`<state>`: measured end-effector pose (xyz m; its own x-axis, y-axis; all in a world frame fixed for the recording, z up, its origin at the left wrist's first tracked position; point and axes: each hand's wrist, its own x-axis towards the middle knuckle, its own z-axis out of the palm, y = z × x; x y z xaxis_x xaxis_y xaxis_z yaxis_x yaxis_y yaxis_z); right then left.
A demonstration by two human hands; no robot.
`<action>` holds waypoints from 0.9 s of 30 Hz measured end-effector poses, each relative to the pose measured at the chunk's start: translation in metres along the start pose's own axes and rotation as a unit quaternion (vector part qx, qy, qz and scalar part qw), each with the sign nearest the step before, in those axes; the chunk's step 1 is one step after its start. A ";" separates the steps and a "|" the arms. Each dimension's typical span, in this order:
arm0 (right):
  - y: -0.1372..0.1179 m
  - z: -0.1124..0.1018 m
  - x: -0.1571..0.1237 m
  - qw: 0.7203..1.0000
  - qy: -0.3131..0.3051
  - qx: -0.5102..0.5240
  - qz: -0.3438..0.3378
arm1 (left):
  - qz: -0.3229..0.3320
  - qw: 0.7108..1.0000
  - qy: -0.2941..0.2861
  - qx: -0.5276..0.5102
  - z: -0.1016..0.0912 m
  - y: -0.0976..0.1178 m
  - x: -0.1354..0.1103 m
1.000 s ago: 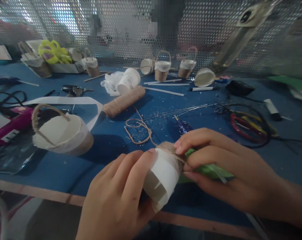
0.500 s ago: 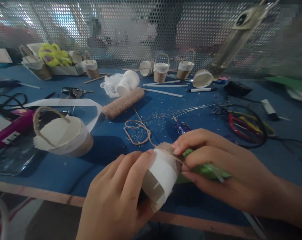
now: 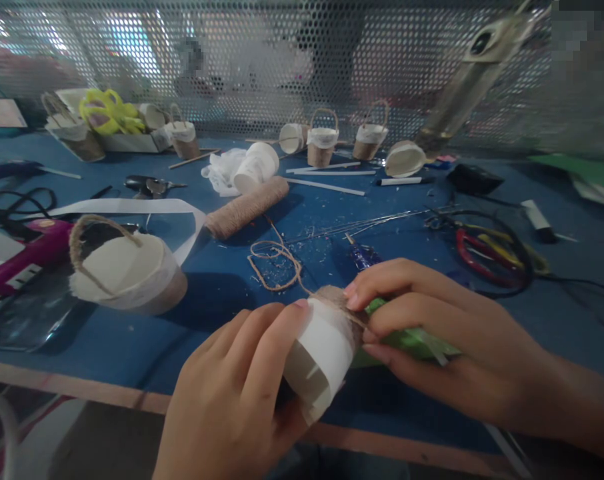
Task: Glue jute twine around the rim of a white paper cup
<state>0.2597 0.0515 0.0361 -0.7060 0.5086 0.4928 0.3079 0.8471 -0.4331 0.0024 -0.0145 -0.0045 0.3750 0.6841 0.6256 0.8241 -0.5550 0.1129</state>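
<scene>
My left hand (image 3: pixel 242 380) is closed round a white paper cup (image 3: pixel 327 340), tilted with its open mouth toward me. Brown twine (image 3: pixel 335 293) is wound about the cup's far, bottom end. With fingertips pressed together, my right hand (image 3: pixel 432 333) pinches the twine against that wound part. A loose strand runs from the cup to a loop (image 3: pixel 277 267) on the table and on toward a twine roll (image 3: pixel 247 207). Partly hidden behind my right hand lies a green object (image 3: pixel 417 341), its kind unclear.
To the left stand a twine-handled cup basket (image 3: pixel 132 273) and a purple glue gun (image 3: pixel 27 257). More small baskets (image 3: pixel 322 147) line the perforated back panel (image 3: pixel 262 60). Red-handled pliers (image 3: pixel 477 257) and thin wires (image 3: pixel 367 220) lie right of centre. White ribbon (image 3: pixel 127 205) curves across the left side.
</scene>
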 end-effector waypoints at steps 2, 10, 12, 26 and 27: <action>0.000 0.000 -0.001 1.000 -0.003 0.001 -0.001 | 0.000 1.000 -0.003 0.000 0.000 0.000 0.000; 0.000 0.000 -0.001 1.000 -0.005 -0.008 -0.004 | 0.001 1.000 0.005 0.000 0.000 0.000 0.000; 0.000 -0.001 -0.001 1.000 -0.008 -0.009 -0.006 | -0.001 1.000 0.005 0.000 0.000 0.000 0.001; -0.002 -0.001 0.001 1.000 -0.002 -0.018 0.002 | -0.004 1.000 0.005 -0.010 0.000 0.001 0.001; -0.002 -0.001 0.001 1.000 0.000 -0.017 0.001 | -0.005 1.000 0.005 -0.011 0.000 0.001 0.001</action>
<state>0.2594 0.0506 0.0382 -0.7055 0.5109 0.4912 0.3315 0.8505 -0.4084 0.0031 -0.0146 -0.0036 0.3632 0.6848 0.6317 0.8180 -0.5590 0.1357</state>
